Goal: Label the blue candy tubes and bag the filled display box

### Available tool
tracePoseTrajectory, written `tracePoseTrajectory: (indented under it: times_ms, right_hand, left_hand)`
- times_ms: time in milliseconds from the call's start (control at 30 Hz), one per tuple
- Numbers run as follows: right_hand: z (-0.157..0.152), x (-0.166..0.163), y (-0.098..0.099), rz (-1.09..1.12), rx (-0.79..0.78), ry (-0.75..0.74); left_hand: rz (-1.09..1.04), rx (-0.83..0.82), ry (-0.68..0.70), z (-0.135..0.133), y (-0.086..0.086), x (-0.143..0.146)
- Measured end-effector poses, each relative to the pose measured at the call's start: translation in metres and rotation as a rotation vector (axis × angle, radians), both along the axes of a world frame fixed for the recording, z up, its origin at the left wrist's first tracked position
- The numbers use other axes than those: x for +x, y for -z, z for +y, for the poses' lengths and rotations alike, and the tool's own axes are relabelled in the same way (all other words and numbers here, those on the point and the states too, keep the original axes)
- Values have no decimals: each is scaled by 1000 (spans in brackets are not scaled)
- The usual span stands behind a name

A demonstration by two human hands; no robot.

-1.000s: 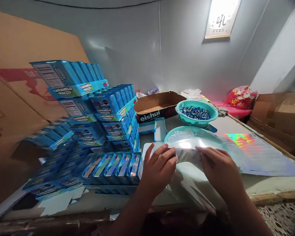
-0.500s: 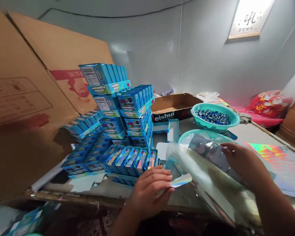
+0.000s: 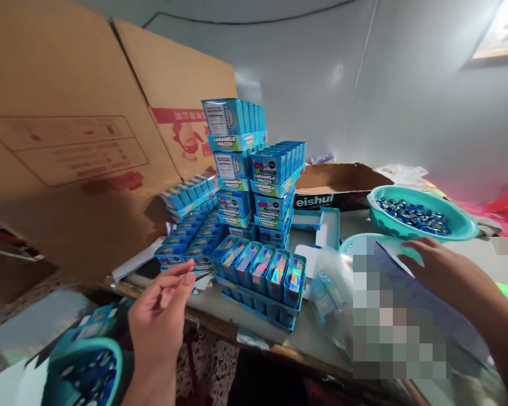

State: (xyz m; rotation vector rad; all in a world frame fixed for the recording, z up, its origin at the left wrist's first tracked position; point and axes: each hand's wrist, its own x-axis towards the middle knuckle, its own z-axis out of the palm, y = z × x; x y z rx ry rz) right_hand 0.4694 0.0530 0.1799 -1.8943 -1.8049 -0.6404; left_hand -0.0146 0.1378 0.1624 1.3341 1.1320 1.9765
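My left hand (image 3: 163, 307) is raised in front of the table edge, thumb and forefinger pinched together. Whatever may be between those fingertips is too small to make out. On the right, my right hand (image 3: 444, 270) grips a pale, glossy sheet (image 3: 457, 324) by its upper part; a pixelated patch hides some of it. A clear plastic bag (image 3: 325, 287) lies left of the sheet, with something blue showing through. Between the hands stands a tray of upright blue candy boxes (image 3: 258, 276), with shiny rainbow strips across their tops.
Stacked trays of blue boxes (image 3: 235, 141) rise behind. A large cardboard carton (image 3: 68, 101) stands at the left. Turquoise basins (image 3: 469, 225) hold blue-wrapped sweets; another basin (image 3: 116, 366) is low at the left. An open black-sided carton (image 3: 338, 200) sits at the back.
My left hand has moved left, away from the boxes; the rainbow strip it held no longer shows there. A strip now shows on the rightmost box. The view has turned left.
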Motion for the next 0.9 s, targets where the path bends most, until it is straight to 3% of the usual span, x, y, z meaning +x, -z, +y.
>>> tracePoseTrajectory:
  times_ms: [100, 200, 267, 367, 567, 767, 900]
  right_hand:
    - [8, -78, -45, -34, 74, -127]
    - [16, -160, -80, 49, 109, -504]
    - [22, -204, -90, 145, -39, -688]
    - [31, -246, -89, 272, -230, -822]
    - [41, -270, -66, 618, -330, -862]
    - [35, -272, -56, 808, -371, -778]
    - [38, -269, -55, 935, -273, -803]
  left_hand:
    - [-21, 16, 37, 0, -12, -3]
    - [-66, -46, 151, -8, -20, 2]
    - [-81, -95, 226, -15, -22, 7]
    - [-33, -174, 258, -25, -21, 16]
    - [156, -246, 323, -29, -20, 25]
    - [117, -275, 319, -26, -22, 26]
    - [228, -320, 349, -29, -25, 23]
